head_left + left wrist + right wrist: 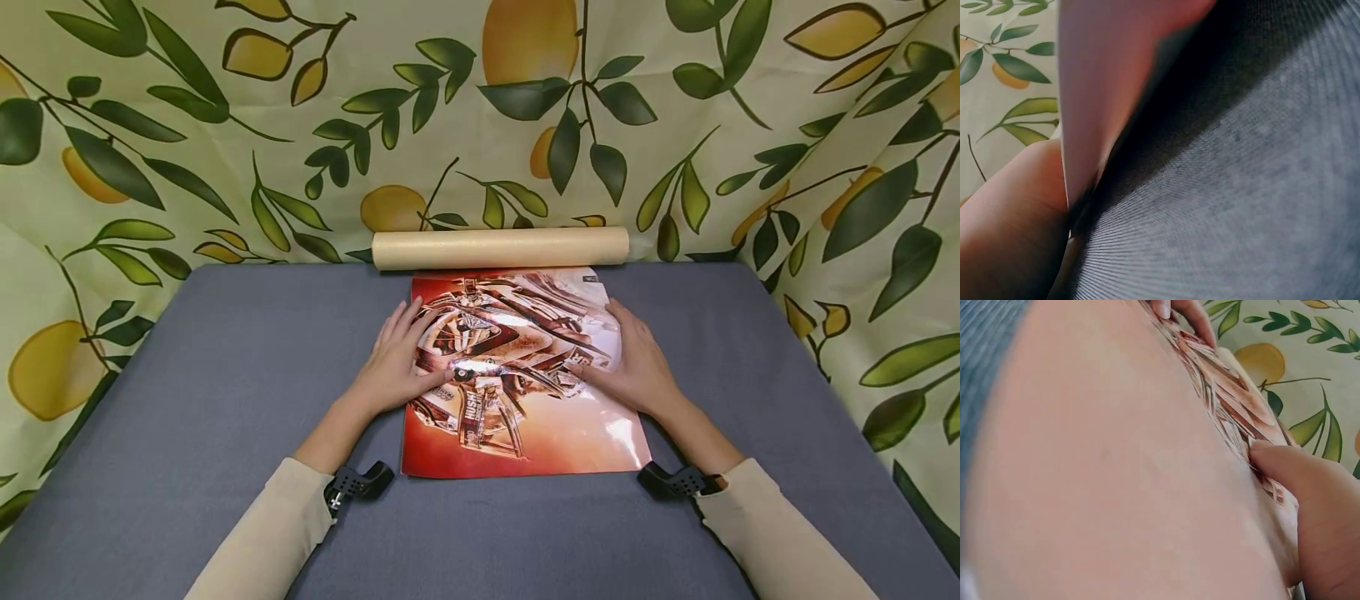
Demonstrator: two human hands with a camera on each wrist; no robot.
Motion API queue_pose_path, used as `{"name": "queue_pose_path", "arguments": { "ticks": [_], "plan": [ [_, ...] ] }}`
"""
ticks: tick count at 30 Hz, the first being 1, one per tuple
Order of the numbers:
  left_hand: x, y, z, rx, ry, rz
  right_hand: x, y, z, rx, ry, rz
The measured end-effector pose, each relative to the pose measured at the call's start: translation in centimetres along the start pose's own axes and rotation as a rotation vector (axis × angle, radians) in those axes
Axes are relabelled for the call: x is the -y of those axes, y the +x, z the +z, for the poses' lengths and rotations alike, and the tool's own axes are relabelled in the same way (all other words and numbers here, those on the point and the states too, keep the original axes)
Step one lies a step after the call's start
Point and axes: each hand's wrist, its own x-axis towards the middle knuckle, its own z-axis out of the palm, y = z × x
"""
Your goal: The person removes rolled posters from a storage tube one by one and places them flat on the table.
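Observation:
A glossy poster (525, 454) with a red and orange motorcycle picture lies on the grey-blue table, its near edge toward me. My left hand (393, 362) rests on its left side, fingers spread over the edge and thumb on the print. At the right edge, my right hand (633, 362) holds the sheet, thumb on top; its other fingers are partly hidden. In the right wrist view the right thumb (1300, 475) presses on the print. The left wrist view shows the poster's raised border (1100, 81) beside the left hand (1016, 219), above a dark shadow.
A cream roll (498, 248) lies across the table's back, against the poster's far edge. Behind it hangs a leaf-and-lemon patterned cloth (300, 192). Grey-blue table surface (225, 375) extends on both sides. Each wrist wears a black device (363, 483).

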Motion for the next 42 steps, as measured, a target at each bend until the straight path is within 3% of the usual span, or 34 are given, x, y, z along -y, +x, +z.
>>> {"name": "queue_pose_path", "arguments": {
  "ticks": [11, 19, 36, 42],
  "plan": [
    [-0.2, -0.1, -0.1, 0.045, 0.029, -0.06, -0.1, 0.0, -0.3, 0.06, -0.114, -0.025],
    [0.2, -0.3, -0.6, 0.117, 0.102, -0.037, -1.0, -0.1, -0.7, 0.229, -0.198, -0.103],
    [0.7, 0.6, -1.9, 0.257, 0.134, -0.024, -0.9, 0.9, -1.5, 0.293, -0.252, -0.166],
    [0.7, 0.8, -2.1, 0.266, 0.126, -0.014, -1.0, 0.7, -1.4, 0.271, -0.213, -0.184]
  ]
}}
